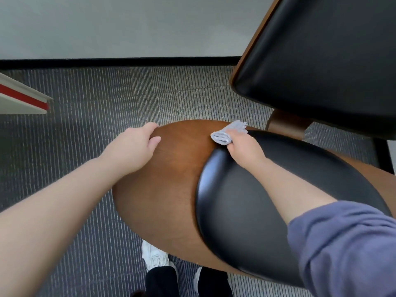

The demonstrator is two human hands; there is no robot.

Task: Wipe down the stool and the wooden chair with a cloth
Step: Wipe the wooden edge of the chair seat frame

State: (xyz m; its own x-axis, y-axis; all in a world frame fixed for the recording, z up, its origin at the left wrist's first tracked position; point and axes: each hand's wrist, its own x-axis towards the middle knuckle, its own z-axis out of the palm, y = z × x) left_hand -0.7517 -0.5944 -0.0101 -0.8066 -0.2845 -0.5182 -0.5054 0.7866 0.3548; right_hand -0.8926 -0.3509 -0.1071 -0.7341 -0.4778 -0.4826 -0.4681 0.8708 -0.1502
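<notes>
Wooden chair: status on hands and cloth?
Left hand grips brown curved wooden chair edge. Right hand presses folded grey cloth on wood beside black cushion. Nothing blocking.

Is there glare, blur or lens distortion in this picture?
Head view: soft, even light, with pale glare on the black pad; the wide-angle lens bulges the wooden chair; the sleeve looks soft; the right hand and cloth are fairly sharp.

- The wooden seat shell (167, 179) lies bare between the left hand (137, 146), gripping its far edge, and the right hand (242, 146), holding the cloth (225, 133)
- A raised black pad (257, 211) borders it on the right
- A black cushioned panel (321, 61) overhangs the far right
- Open carpet (96, 99) spreads left
</notes>
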